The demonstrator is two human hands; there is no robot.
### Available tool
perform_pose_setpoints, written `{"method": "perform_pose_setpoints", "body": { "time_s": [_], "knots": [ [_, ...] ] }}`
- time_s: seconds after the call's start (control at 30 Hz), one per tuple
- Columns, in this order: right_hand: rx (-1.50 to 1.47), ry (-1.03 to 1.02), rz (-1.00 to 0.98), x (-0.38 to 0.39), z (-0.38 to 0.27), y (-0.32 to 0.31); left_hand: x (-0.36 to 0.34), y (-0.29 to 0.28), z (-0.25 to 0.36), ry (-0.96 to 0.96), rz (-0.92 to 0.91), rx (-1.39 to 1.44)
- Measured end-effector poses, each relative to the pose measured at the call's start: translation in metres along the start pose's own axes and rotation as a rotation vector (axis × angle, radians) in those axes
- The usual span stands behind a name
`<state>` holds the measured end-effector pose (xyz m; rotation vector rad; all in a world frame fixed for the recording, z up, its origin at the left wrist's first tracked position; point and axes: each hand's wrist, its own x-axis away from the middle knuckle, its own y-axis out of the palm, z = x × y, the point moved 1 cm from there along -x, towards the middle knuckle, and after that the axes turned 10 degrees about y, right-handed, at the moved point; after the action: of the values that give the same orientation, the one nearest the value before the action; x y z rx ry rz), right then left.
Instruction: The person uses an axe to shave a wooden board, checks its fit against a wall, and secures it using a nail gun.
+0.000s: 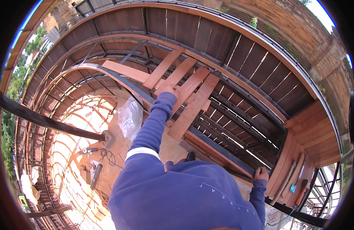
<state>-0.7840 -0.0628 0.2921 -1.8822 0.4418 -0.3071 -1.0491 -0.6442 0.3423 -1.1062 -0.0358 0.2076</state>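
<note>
My left hand (170, 89) reaches forward with its fingers curled at the edge of a reddish-brown wooden plank (192, 85). Two planks lie side by side to its left, a near one (181, 71) and a farther one (163, 69). On its right a longer plank (196, 106) slants toward me. All of them rest across the curved bench frame, over another long board (125, 71). Down at the right, my right hand (261, 173) is closed at the end of the dark metal rail (219, 149); whatever its fingers hold is hidden.
Slatted dark boards (257, 73) form the curved backrest. To the right, a fitted wooden seat (286, 165) carries a hammer (301, 191) and a long wooden handle (284, 182). A plastic bag (130, 119), a corded power tool (88, 150) and wood offcuts lie on the floor; a dark post (50, 120) crosses the left.
</note>
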Motion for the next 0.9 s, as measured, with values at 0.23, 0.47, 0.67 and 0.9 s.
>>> {"method": "perform_pose_setpoints", "body": {
  "time_s": [0.23,0.47,0.67,0.9],
  "knots": [
    [0.006,-0.021,0.011,0.000,-0.001,0.003,-0.039,-0.053,-0.099,-0.250,0.309,-0.125],
    [0.001,0.080,0.052,0.016,0.009,-0.001,-0.067,-0.037,-0.084,-0.593,-0.022,-0.056],
    [-0.011,0.083,0.050,0.004,-0.020,-0.013,-0.086,-0.001,-0.226,-0.462,0.318,0.941],
    [-0.031,0.107,0.035,0.014,-0.010,-0.021,-0.036,-0.141,-0.053,-0.277,0.800,0.290]
  ]
}}
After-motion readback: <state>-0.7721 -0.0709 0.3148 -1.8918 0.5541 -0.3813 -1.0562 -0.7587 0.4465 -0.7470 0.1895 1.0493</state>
